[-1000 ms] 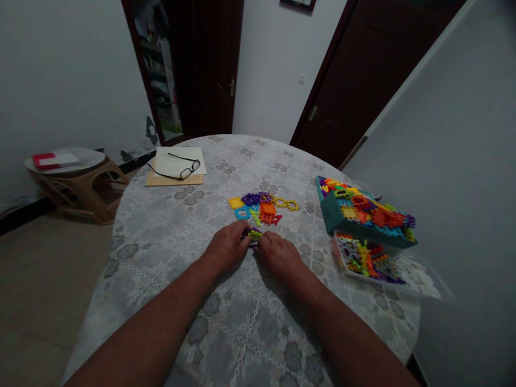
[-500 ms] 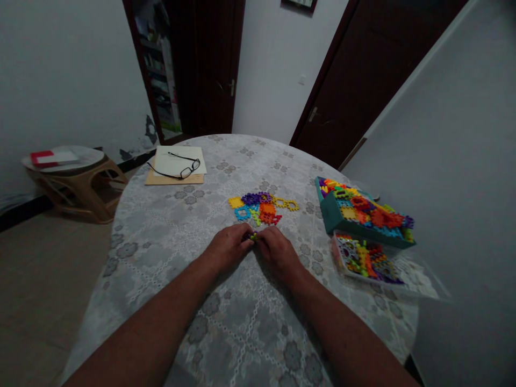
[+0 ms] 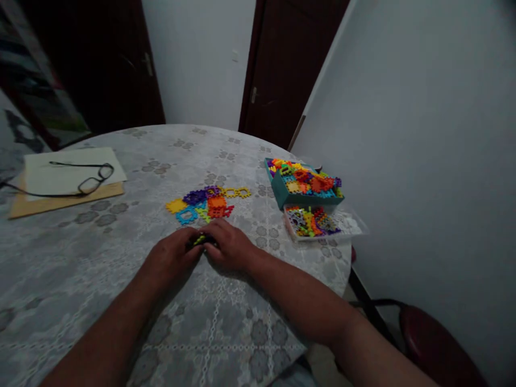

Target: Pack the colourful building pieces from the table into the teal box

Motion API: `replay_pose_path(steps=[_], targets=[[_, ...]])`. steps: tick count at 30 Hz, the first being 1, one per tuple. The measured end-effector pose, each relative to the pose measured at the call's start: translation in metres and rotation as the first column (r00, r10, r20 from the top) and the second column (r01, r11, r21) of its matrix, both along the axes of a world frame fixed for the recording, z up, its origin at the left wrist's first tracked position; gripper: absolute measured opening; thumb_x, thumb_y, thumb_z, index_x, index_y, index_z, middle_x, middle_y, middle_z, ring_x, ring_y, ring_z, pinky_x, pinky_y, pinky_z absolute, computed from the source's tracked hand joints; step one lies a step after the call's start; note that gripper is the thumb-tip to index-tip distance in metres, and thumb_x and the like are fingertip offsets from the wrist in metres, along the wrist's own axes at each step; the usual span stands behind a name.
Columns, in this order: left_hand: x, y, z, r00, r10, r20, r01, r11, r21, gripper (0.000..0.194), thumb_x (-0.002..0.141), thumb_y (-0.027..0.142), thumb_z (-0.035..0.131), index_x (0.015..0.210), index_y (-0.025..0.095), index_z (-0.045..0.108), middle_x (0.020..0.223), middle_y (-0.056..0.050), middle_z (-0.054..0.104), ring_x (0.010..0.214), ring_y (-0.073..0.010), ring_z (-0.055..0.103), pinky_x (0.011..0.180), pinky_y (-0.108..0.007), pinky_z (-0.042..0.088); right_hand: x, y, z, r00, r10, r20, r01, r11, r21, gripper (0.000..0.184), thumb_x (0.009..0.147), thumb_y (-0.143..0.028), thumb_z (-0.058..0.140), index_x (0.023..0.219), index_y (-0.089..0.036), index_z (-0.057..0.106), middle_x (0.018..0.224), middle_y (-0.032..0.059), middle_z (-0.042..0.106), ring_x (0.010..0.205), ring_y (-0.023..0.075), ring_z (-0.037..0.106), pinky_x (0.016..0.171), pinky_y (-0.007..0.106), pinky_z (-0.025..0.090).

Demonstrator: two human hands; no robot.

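Close together over the tablecloth, my left hand (image 3: 171, 255) and my right hand (image 3: 228, 244) both grip a small toothed plastic piece (image 3: 199, 239). Bright yellow-green and a darker colour show on it, but my fingers cover most of it. Just beyond my fingers lies a group of flat interlocking plastic pieces: a yellow square (image 3: 176, 205), a purple piece (image 3: 195, 198), a blue frame (image 3: 186, 216), an orange piece (image 3: 216, 204) and a yellow linked pair of frames (image 3: 237, 192). Whether these are joined I cannot tell.
To the right, a teal box (image 3: 310, 199) heaped with coloured pieces stands behind a clear plastic tub (image 3: 293, 231) with more pieces. Black eyeglasses (image 3: 89, 186) rest on papers (image 3: 36, 177) at the left. A dark red chair seat (image 3: 439, 344) is beside the table.
The view has swung to the right, so everything sits further left and a chair has come into sight. Both hands still hold the piece, which appears slightly turned.
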State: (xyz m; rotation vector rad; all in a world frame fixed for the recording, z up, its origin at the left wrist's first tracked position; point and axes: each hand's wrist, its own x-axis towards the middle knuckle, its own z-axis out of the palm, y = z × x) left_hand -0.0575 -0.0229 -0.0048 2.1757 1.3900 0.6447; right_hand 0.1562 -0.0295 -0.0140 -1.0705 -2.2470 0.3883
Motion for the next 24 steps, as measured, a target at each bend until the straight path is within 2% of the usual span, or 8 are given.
replay_pose_path(steps=[4,7,11,14,17,19,21,24], targets=[[-0.001,0.003,0.000,0.999,-0.036,0.024,0.036,0.999,-0.005,0.039,0.089,0.053,0.063,0.111,0.024,0.078,0.102,-0.006,0.081,0.089,-0.0270,0.073,0.080,-0.034,0.054,0.003,-0.003,0.018,0.978,-0.034,0.207,0.047,0.997,-0.060,0.026,0.103,-0.024,0.065,0.129,-0.023,0.064,0.125,0.0062,0.071,0.115,0.0218,0.066,0.093,0.031,0.056],[0.001,0.000,0.001,0.996,-0.078,0.054,0.078,0.997,-0.007,0.044,0.090,0.058,0.065,0.114,0.024,0.077,0.097,-0.006,0.080,0.082,-0.0249,0.072,0.076,-0.033,0.055,0.008,-0.012,0.041,0.936,-0.060,0.348,0.085,0.995,-0.056,0.023,0.103,-0.031,0.066,0.124,-0.023,0.064,0.120,0.0058,0.072,0.104,0.0220,0.068,0.078,0.029,0.053],[0.004,-0.002,0.003,0.996,-0.042,0.075,0.042,0.999,0.010,0.050,0.088,0.063,0.067,0.117,0.022,0.074,0.087,-0.006,0.078,0.074,-0.0239,0.070,0.073,-0.034,0.056,0.044,-0.032,0.081,0.928,-0.096,0.359,0.112,0.993,-0.024,0.018,0.099,-0.024,0.066,0.117,-0.023,0.066,0.117,0.0063,0.074,0.100,0.0212,0.067,0.077,0.030,0.051],[0.004,0.000,0.002,0.998,-0.035,0.043,0.034,0.999,0.024,0.046,0.088,0.063,0.066,0.109,0.023,0.074,0.088,-0.007,0.079,0.076,-0.0250,0.072,0.076,-0.036,0.057,0.102,-0.051,0.111,0.950,-0.164,0.266,0.169,0.986,0.005,0.020,0.097,-0.018,0.062,0.115,-0.025,0.066,0.115,0.0056,0.073,0.098,0.0203,0.066,0.086,0.032,0.052],[0.003,0.002,-0.002,0.997,-0.067,0.023,0.066,0.997,0.025,0.044,0.089,0.063,0.064,0.104,0.024,0.075,0.089,-0.008,0.079,0.079,-0.0269,0.073,0.078,-0.037,0.057,0.178,-0.064,0.130,0.924,-0.280,0.259,0.289,0.957,0.003,0.020,0.097,-0.017,0.061,0.115,-0.024,0.068,0.114,0.0060,0.073,0.098,0.0208,0.066,0.090,0.033,0.052],[0.002,0.003,-0.005,0.997,-0.080,0.005,0.080,0.996,0.026,0.042,0.092,0.063,0.063,0.105,0.025,0.075,0.091,-0.008,0.080,0.081,-0.0275,0.074,0.079,-0.037,0.057,0.230,-0.069,0.133,0.872,-0.369,0.322,0.401,0.915,-0.038,0.021,0.094,-0.017,0.064,0.113,-0.023,0.070,0.110,0.0058,0.075,0.095,0.0208,0.067,0.089,0.033,0.051],[0.000,0.004,-0.008,0.996,-0.083,-0.018,0.084,0.996,0.028,0.040,0.094,0.061,0.062,0.106,0.025,0.075,0.093,-0.008,0.081,0.083,-0.0272,0.074,0.079,-0.037,0.056,0.278,-0.071,0.130,0.802,-0.457,0.385,0.529,0.843,-0.099,0.023,0.091,-0.016,0.065,0.113,-0.021,0.072,0.105,0.0061,0.076,0.087,0.0191,0.066,0.084,0.031,0.051],[-0.001,0.005,-0.010,0.996,-0.087,-0.034,0.088,0.996,0.029,0.038,0.095,0.060,0.062,0.105,0.026,0.075,0.096,-0.007,0.081,0.084,-0.0263,0.075,0.080,-0.035,0.055,0.332,-0.072,0.120,0.723,-0.498,0.478,0.645,0.735,-0.209,0.023,0.087,-0.015,0.068,0.108,-0.020,0.075,0.101,0.0055,0.079,0.082,0.0183,0.066,0.078,0.029,0.050]])
